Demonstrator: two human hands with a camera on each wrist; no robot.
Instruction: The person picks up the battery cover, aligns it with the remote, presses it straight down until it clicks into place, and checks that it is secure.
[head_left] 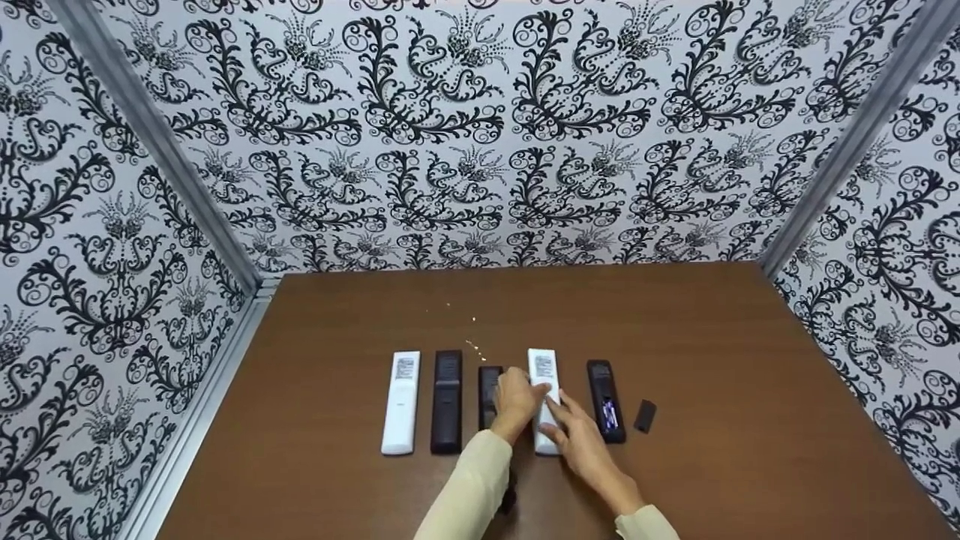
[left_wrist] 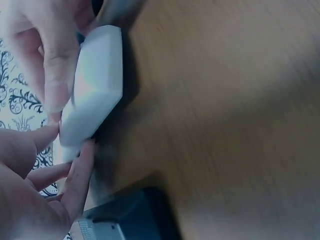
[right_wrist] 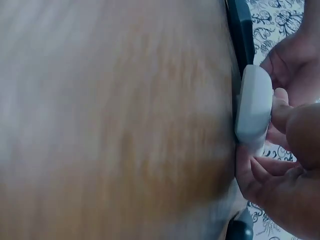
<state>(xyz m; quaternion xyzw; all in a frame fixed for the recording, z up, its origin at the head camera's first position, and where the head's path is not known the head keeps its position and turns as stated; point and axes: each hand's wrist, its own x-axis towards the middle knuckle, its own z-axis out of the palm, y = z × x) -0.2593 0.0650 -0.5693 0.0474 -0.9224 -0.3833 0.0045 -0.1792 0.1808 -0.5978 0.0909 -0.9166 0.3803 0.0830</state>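
A white remote control (head_left: 545, 367) lies back side up between both hands, its label at the far end. My left hand (head_left: 517, 399) grips its left side, with the thumb on its back. From the right, my right hand (head_left: 581, 441) holds the lower half between thumb and fingers. The left wrist view shows fingers of both hands around the white remote (left_wrist: 100, 75), seen from its near end. Left of it, partly hidden by my left hand, is a black remote (head_left: 487, 382). Whether the white remote's battery cover has shifted is hidden.
Farther left lie a dark remote (head_left: 448, 401) and another white remote (head_left: 401, 405). To the right, a black remote (head_left: 606, 397) shows batteries in its uncovered compartment, with a small black cover (head_left: 645, 416) beside it. Patterned walls (head_left: 480, 150) border the brown table (head_left: 720, 360).
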